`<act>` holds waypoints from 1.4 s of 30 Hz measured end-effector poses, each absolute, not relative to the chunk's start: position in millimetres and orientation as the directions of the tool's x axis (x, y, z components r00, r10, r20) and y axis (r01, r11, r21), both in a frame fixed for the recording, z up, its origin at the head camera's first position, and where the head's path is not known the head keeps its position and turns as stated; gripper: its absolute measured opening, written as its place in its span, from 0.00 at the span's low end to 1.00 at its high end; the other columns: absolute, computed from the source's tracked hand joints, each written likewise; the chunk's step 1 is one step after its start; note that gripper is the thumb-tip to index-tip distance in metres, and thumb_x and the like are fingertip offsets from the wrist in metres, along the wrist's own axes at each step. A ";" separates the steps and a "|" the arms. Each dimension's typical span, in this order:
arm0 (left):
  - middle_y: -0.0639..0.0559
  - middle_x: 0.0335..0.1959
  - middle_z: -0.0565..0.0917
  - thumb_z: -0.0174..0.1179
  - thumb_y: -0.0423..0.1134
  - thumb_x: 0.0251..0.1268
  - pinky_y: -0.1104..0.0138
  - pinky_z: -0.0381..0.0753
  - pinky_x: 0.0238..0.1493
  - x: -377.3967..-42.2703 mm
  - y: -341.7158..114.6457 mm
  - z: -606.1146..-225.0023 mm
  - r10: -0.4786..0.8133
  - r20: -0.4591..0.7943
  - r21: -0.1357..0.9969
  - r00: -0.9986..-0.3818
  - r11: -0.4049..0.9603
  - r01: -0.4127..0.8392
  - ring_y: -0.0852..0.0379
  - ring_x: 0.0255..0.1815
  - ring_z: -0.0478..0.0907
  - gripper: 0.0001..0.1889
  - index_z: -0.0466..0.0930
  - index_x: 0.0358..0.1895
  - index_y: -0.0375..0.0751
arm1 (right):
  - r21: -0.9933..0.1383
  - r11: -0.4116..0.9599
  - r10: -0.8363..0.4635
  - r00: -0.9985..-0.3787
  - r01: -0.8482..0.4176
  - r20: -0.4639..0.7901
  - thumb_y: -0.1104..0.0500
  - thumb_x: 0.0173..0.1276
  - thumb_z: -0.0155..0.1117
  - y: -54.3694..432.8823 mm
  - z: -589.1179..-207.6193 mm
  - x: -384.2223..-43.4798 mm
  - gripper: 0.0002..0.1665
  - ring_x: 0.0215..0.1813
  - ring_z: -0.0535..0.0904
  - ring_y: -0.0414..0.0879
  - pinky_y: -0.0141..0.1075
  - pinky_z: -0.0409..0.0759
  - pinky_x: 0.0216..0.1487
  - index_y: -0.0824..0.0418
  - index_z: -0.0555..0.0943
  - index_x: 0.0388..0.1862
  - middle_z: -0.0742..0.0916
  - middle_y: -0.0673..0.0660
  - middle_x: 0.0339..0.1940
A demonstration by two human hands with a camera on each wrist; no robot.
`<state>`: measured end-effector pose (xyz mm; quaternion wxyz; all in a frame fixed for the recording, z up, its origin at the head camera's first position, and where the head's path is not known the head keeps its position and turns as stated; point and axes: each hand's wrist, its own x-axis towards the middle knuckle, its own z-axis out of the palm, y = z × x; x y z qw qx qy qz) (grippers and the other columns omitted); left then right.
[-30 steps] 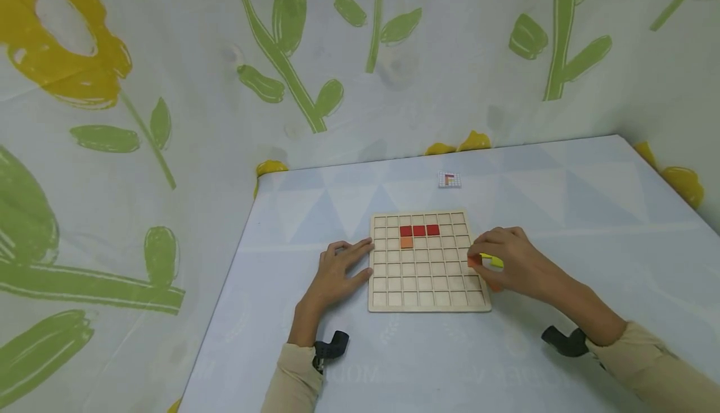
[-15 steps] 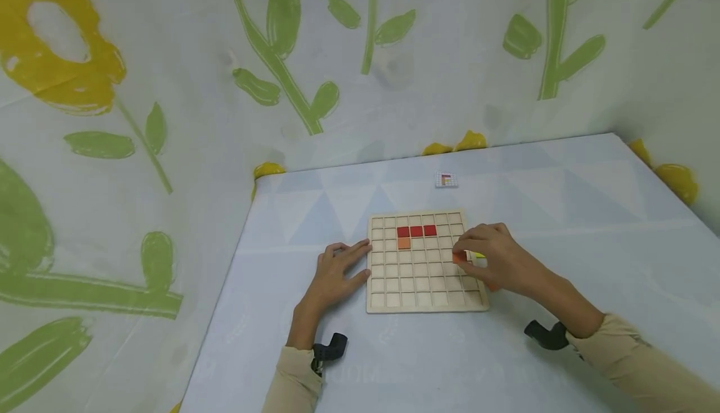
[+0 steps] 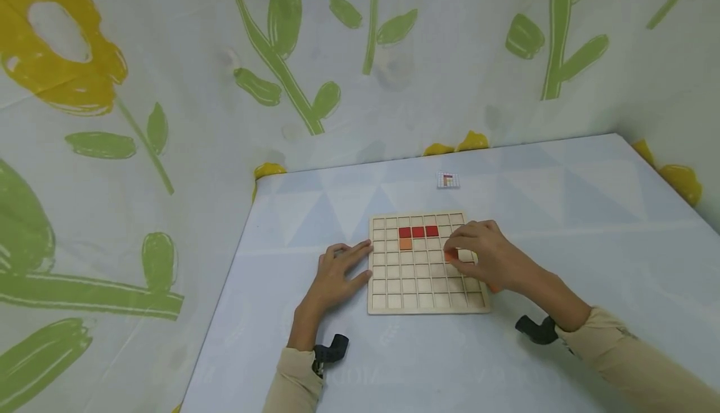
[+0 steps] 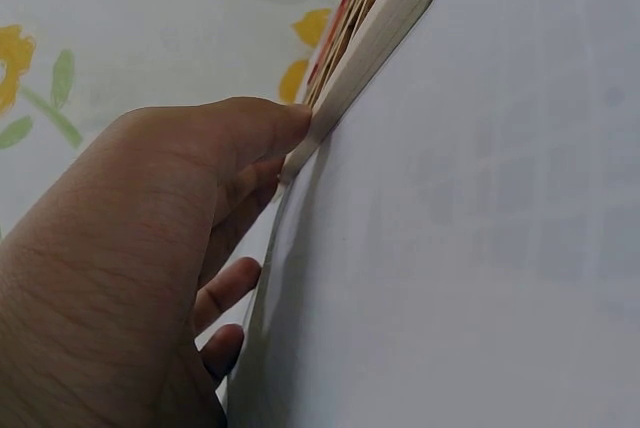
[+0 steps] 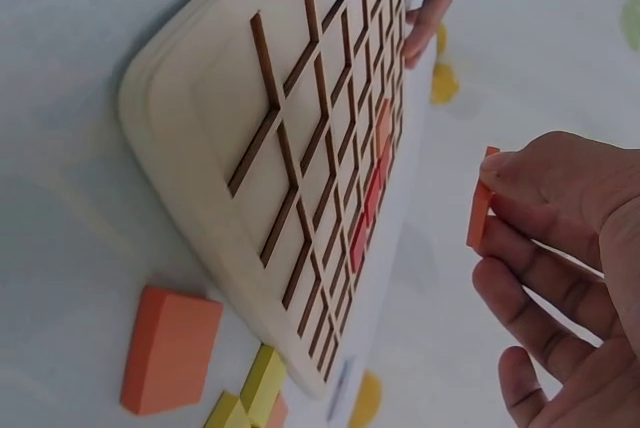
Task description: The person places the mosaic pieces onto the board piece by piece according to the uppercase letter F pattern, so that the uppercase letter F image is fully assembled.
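Note:
A wooden grid board [image 3: 394, 287] lies on the table, with three red tiles [image 3: 418, 232] in a row and one orange tile [image 3: 405, 244] under the leftmost. My right hand [image 3: 488, 255] pinches another orange tile [image 5: 482, 200] between thumb and fingers, over the board's right part. In the right wrist view that tile is tilted on edge, apart from the grid. My left hand [image 3: 336, 275] rests at the board's left edge, fingers mostly straight, with thumb and fingertips touching the rim [image 4: 345, 88].
Beside the board's right edge lie a loose orange tile [image 5: 172, 350] and yellow tiles [image 5: 262, 386], mostly hidden by my right hand in the head view. A small patterned card [image 3: 447, 180] lies behind the board. A flowered cloth [image 3: 365, 107] hangs beyond the table.
My right hand has moved left with the orange tile, from the board's right edge to over the grid. The left hand stays at the left edge.

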<state>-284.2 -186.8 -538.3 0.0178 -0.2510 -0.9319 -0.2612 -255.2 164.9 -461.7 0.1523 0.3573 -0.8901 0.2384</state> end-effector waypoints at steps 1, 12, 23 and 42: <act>0.73 0.74 0.63 0.54 0.59 0.71 0.50 0.59 0.59 -284.0 -186.9 -537.9 0.458 0.163 0.477 -0.874 0.738 0.476 0.51 0.68 0.61 0.30 0.68 0.74 0.62 | -0.321 0.632 -0.562 -0.702 -0.705 0.437 0.63 0.53 0.80 163.1 -461.5 -256.5 0.12 0.48 0.80 0.47 0.48 0.66 0.50 0.54 0.87 0.35 0.87 0.47 0.40; 0.72 0.74 0.65 0.56 0.57 0.70 0.49 0.59 0.60 -278.4 -186.3 -537.0 0.454 0.171 0.475 -0.874 0.740 0.477 0.50 0.67 0.62 0.29 0.70 0.73 0.61 | -0.308 0.609 -0.588 -0.676 -0.731 0.444 0.64 0.53 0.80 145.7 -464.0 -270.0 0.12 0.46 0.79 0.47 0.49 0.68 0.48 0.54 0.86 0.35 0.86 0.48 0.38; 0.74 0.73 0.64 0.56 0.58 0.71 0.51 0.59 0.61 -279.1 -184.5 -540.5 0.456 0.162 0.481 -0.875 0.738 0.473 0.52 0.68 0.61 0.29 0.69 0.74 0.62 | -0.317 0.610 -0.609 -0.685 -0.726 0.399 0.63 0.56 0.78 130.1 -468.0 -280.1 0.10 0.48 0.80 0.48 0.51 0.68 0.53 0.55 0.87 0.36 0.86 0.48 0.38; 0.73 0.74 0.64 0.55 0.58 0.71 0.50 0.59 0.61 -280.9 -184.1 -533.8 0.447 0.147 0.476 -0.882 0.750 0.459 0.51 0.69 0.60 0.29 0.68 0.74 0.62 | -0.350 0.622 -0.631 -0.713 -0.700 0.306 0.60 0.59 0.77 107.5 -470.7 -293.6 0.07 0.46 0.78 0.46 0.51 0.67 0.54 0.54 0.87 0.36 0.85 0.46 0.36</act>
